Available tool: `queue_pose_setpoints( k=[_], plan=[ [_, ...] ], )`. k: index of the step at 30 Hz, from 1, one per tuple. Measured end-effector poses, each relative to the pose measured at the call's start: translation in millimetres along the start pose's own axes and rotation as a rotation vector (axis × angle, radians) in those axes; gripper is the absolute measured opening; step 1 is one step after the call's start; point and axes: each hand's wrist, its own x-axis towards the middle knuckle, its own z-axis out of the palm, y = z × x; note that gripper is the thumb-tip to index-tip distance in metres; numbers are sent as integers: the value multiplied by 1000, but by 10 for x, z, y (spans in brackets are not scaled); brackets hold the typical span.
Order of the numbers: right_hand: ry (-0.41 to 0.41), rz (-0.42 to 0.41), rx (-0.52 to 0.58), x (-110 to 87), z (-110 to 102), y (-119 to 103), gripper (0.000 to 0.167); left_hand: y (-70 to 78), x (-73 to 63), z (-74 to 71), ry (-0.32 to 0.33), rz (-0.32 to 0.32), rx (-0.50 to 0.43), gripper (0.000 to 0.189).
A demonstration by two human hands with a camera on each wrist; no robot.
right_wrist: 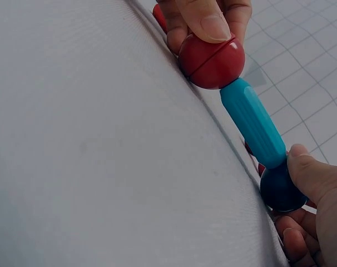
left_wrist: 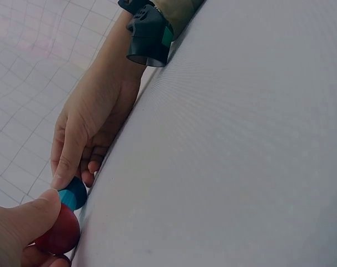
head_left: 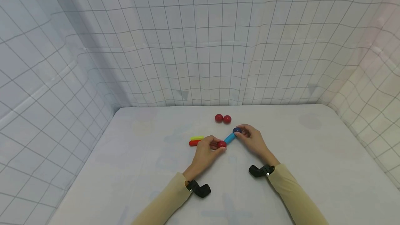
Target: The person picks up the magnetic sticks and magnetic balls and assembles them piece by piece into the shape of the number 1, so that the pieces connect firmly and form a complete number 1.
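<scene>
On the white table, left and right hands pinch a red ball and navy ball flanking a blue rod.

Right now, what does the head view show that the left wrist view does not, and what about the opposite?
Only the head view: two loose red balls, the yellow rod, the red rod, the left sleeve and left wrist camera.

Only the left wrist view: a green patch on the right wrist camera.

Both: the left hand holding a red ball, the right hand holding the dark blue ball, the blue rod between them, the right sleeve, table and grid cloth.
</scene>
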Motion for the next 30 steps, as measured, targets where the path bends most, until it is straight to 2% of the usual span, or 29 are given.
queue_pose_setpoints(
  k=[14, 30],
  plan=[
    [-2, -5, -6, -4, -11, -15, 32, 9, 0, 8, 0, 10, 18, 26],
    [9, -5, 0, 6, 1, 0, 32, 17, -9, 12, 3, 4, -28, 27]
  ],
)
